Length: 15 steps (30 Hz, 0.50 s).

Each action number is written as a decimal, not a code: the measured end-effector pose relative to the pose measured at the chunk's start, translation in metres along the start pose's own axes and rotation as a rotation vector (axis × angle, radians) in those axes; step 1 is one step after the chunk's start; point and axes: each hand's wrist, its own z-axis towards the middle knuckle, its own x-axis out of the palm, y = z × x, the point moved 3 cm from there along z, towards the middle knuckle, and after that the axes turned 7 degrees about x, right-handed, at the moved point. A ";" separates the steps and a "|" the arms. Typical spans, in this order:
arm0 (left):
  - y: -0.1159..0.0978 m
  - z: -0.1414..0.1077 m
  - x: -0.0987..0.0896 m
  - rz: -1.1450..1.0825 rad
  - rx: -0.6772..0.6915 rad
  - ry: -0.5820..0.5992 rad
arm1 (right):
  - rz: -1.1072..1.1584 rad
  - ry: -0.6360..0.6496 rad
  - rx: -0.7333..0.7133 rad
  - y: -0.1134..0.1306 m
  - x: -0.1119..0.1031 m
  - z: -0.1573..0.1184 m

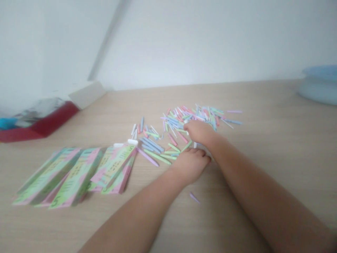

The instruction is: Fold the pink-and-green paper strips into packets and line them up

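Many pastel sticks, pointed like small pens, lie in a loose pile [200, 114] on the wooden table. My right hand [198, 131] reaches to the front edge of this pile, its fingers bent down among the sticks; what they hold, if anything, is hidden. Nearer to me, my left hand [192, 163] rests palm down with curled fingers beside several green sticks [158, 156]; its fingertips are partly hidden. A purple stick [147, 157] and some blue sticks [152, 144] lie to its left. One small purple piece [194, 197] lies apart, below my left hand.
Long pink and green printed boxes [76, 175] lie overlapping on the table [263, 140] at the left. Behind them is an open red box [52, 119] with things inside. A bluish, blurred object [319, 84] stands at the far right, near the wall.
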 end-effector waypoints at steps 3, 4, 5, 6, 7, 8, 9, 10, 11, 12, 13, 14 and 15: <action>0.000 -0.001 0.001 -0.005 0.008 0.000 | 0.005 0.007 0.015 -0.006 0.001 0.001; 0.000 -0.001 0.002 -0.003 0.005 -0.004 | 0.008 0.008 0.016 -0.008 0.001 0.001; 0.000 -0.001 0.003 -0.001 -0.001 -0.009 | 0.011 0.008 0.017 -0.010 0.001 0.001; 0.000 -0.001 0.003 0.001 -0.006 -0.015 | 0.014 0.008 0.017 -0.012 0.001 0.001; 0.001 -0.001 0.003 0.004 -0.012 -0.022 | 0.017 0.008 0.017 -0.014 0.000 0.001; 0.001 -0.001 0.004 0.006 -0.018 -0.029 | 0.021 0.007 0.017 -0.016 -0.001 0.000; 0.001 -0.001 0.003 0.007 -0.025 -0.034 | 0.026 0.007 0.016 -0.017 -0.002 -0.001; 0.001 -0.001 0.003 0.006 -0.032 -0.036 | 0.032 0.005 0.015 -0.018 -0.004 -0.002; 0.001 -0.001 0.003 0.003 -0.041 -0.038 | 0.038 0.002 0.015 -0.018 -0.006 -0.004; 0.001 -0.001 0.002 -0.001 -0.053 -0.039 | 0.043 -0.002 0.017 -0.019 -0.008 -0.006; 0.001 -0.001 0.001 -0.008 -0.062 -0.041 | 0.054 -0.015 0.017 -0.018 -0.010 -0.008; 0.002 -0.001 -0.001 -0.016 -0.067 -0.043 | 0.074 -0.035 0.016 -0.018 -0.013 -0.011; 0.002 -0.001 -0.002 -0.025 -0.069 -0.046 | 0.102 -0.058 0.016 -0.018 -0.016 -0.014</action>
